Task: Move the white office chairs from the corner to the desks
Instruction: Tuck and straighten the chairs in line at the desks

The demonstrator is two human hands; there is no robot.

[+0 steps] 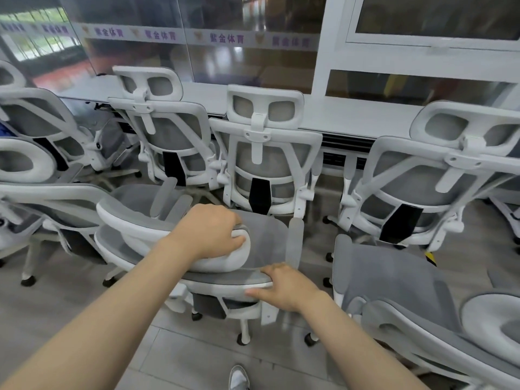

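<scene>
A white office chair (pixel 270 237) with grey mesh stands right in front of me, seen from behind. My left hand (pixel 209 230) grips its white headrest from above. My right hand (pixel 284 285) holds the top edge of its backrest, thumb on the white rim. Several more white chairs are packed around it: one (pixel 264 153) directly beyond it, one (pixel 166 136) to the far left of that, one (pixel 416 175) at the right. A long white desk (pixel 351 115) runs along the glass wall behind them.
Two more chairs (pixel 42 175) crowd the left side and another (pixel 416 299) stands close at my lower right. A glass partition (pixel 197 38) with purple lettering backs the desk. Grey tiled floor (pixel 183 356) lies under me, with my shoe (pixel 239 378) showing.
</scene>
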